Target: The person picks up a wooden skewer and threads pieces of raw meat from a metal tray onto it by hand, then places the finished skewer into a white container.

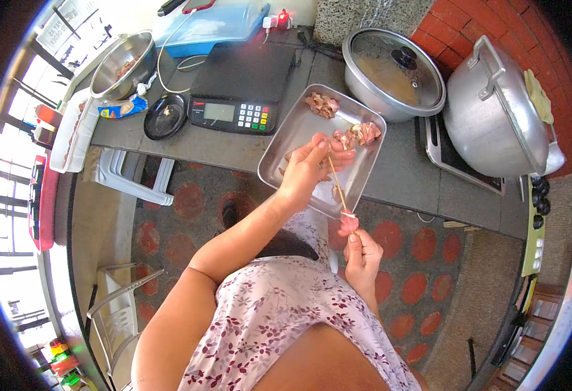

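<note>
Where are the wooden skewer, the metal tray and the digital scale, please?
Wooden skewer [337,183]: head view, on the stick's bare middle.
Metal tray [303,129]: head view, on its bare floor.
Digital scale [240,73]: head view, on its black platform.

Grey counter [403,156] — black scale [237,88], black dish [165,127], metal tray [362,163] at edge.

Skewer [336,182] partly hidden, glass-lidded pot's [365,98] contents unclear
</note>
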The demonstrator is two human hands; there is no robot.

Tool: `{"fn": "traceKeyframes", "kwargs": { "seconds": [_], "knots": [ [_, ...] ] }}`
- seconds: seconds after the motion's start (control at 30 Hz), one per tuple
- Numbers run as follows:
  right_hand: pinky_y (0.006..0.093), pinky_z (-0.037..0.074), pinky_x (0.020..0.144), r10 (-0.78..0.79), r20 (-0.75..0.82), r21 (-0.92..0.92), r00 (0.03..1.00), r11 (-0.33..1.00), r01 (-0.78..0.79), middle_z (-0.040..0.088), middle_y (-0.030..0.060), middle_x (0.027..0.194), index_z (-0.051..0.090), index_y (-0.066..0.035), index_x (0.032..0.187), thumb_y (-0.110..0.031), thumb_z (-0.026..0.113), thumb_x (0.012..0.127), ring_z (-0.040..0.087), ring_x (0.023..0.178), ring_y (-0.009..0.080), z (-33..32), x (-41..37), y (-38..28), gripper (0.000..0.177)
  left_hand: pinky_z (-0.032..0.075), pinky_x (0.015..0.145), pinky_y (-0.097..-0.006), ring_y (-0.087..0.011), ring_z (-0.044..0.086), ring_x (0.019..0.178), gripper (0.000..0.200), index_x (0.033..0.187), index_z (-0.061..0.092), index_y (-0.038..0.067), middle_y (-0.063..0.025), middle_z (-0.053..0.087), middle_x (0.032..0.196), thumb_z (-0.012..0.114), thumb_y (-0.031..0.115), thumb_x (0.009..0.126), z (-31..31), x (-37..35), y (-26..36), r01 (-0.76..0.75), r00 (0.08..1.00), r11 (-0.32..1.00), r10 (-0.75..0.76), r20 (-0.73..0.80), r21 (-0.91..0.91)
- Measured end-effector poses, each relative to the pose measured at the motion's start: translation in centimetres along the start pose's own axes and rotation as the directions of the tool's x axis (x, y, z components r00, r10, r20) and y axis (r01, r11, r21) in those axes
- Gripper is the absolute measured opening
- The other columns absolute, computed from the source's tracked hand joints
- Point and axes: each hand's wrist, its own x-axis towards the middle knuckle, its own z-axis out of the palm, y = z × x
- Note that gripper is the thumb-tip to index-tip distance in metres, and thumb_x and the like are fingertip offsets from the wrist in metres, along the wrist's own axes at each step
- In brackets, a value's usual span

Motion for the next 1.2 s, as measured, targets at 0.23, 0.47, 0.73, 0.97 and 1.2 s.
{"fn": "traceKeyframes", "kwargs": {
  "seconds": [0.23, 0.47, 0.73, 0.97, 1.2],
  "knots": [
    [0.0251, 0.030, 0.047, 0.020, 0.002, 0.010, 1.000, 1.000, -0.020, 0.047, -0.0007, 0.058, 0.063, -0.001, 0.087, -0.009, 0.050, 0.092, 0.037, 0.052, 0.0054, -0.6, 0.0, 0.3, 0.016, 0.044, 0.095, -0.0454, -0.0381, 0.057, 0.108, 0.045, 0.115, 0.050, -0.003, -0.0256, 0.059, 0.114, 0.033, 0.035, 0.099, -1.0, 1.2, 2.8, 0.236, 0.968, 0.946, -0.210, 0.137, -0.222],
    [0.0258, 0.030, 0.047, 0.011, 0.058, -0.033, 0.998, 0.999, -0.009, 0.048, 0.0000, 0.058, 0.063, -0.001, 0.086, -0.011, 0.049, 0.093, 0.037, 0.052, 0.0063, -0.9, 0.2, 0.1, 0.018, 0.047, 0.092, -0.0446, -0.0389, 0.058, 0.107, 0.032, 0.107, 0.052, 0.001, -0.0262, 0.058, 0.116, 0.034, 0.025, 0.098, -1.1, 1.5, 3.1, 0.273, 0.961, 0.956, -0.267, 0.069, -0.105],
    [0.0256, 0.029, 0.047, 0.080, 0.076, -0.006, 0.994, 0.997, -0.079, 0.046, -0.0016, 0.058, 0.063, -0.001, 0.087, -0.012, 0.048, 0.094, 0.036, 0.052, 0.0058, -0.6, 0.3, 0.1, 0.020, 0.045, 0.095, -0.0460, -0.0384, 0.058, 0.106, 0.029, 0.104, 0.052, 0.001, -0.0263, 0.058, 0.116, 0.034, 0.023, 0.097, -0.6, 1.2, 2.4, 0.167, 0.986, 0.977, -0.162, 0.050, -0.129],
    [0.0256, 0.030, 0.047, 0.050, 0.064, -0.023, 0.997, 0.999, -0.048, 0.048, -0.0008, 0.059, 0.063, -0.001, 0.089, -0.010, 0.048, 0.094, 0.037, 0.053, 0.0056, -0.6, 0.4, -0.1, 0.019, 0.043, 0.094, -0.0477, -0.0358, 0.060, 0.100, 0.025, 0.099, 0.052, 0.004, -0.0193, 0.063, 0.101, 0.036, 0.023, 0.097, -1.1, 1.5, 1.5, 0.169, 0.986, 0.965, -0.165, 0.039, -0.201],
    [0.0252, 0.028, 0.047, 0.002, 0.040, 0.044, 0.999, 0.999, -0.004, 0.048, -0.0027, 0.060, 0.064, 0.000, 0.090, -0.013, 0.048, 0.094, 0.037, 0.052, 0.0054, -0.3, 0.5, 0.7, 0.020, 0.046, 0.088, -0.0451, -0.0319, 0.062, 0.093, 0.025, 0.094, 0.052, 0.005, -0.0146, 0.063, 0.085, 0.037, 0.024, 0.098, -1.4, 1.3, 1.4, 0.194, 0.978, 0.955, -0.170, 0.123, -0.226]
  ]
}}
